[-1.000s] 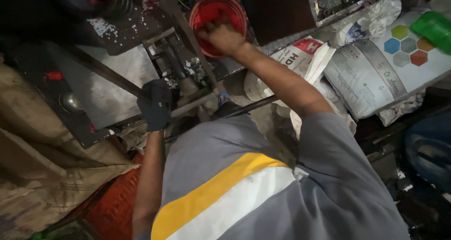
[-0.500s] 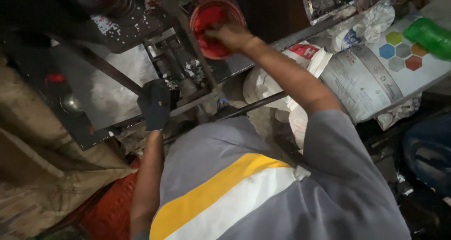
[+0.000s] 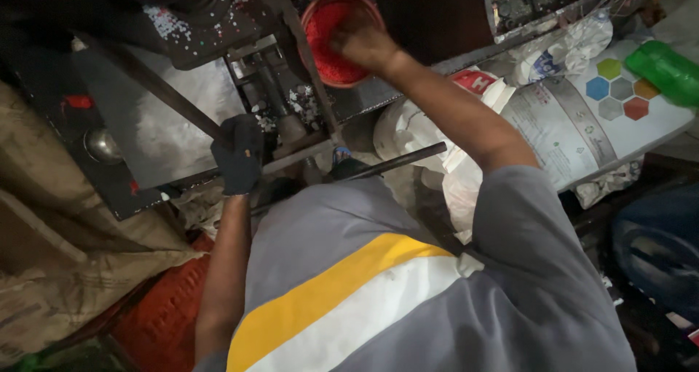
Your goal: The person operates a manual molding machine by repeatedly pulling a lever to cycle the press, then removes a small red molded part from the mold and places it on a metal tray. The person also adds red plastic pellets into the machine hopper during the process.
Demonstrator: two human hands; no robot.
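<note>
My right hand (image 3: 364,44) is bare and reaches into a round red bowl (image 3: 320,22) filled with red granules. Its fingers are down in the granules and hidden. The bowl sits on a dark metal machine (image 3: 269,88). My left hand (image 3: 237,157) wears a dark glove and is closed around a dark metal bar (image 3: 167,99) that slants across the machine's front plate. My grey shirt with a yellow and white stripe fills the lower part of the view.
White printed sacks (image 3: 568,117) lie at the right, with a green plastic bag (image 3: 666,70) beyond them. A thin dark rod (image 3: 397,161) crosses below the machine. Brown sacking (image 3: 65,270) is at the left, a red crate (image 3: 167,314) beside my left arm.
My right hand has shifted slightly within the red bowl. The gloved left hand keeps its hold on the bar in the same place.
</note>
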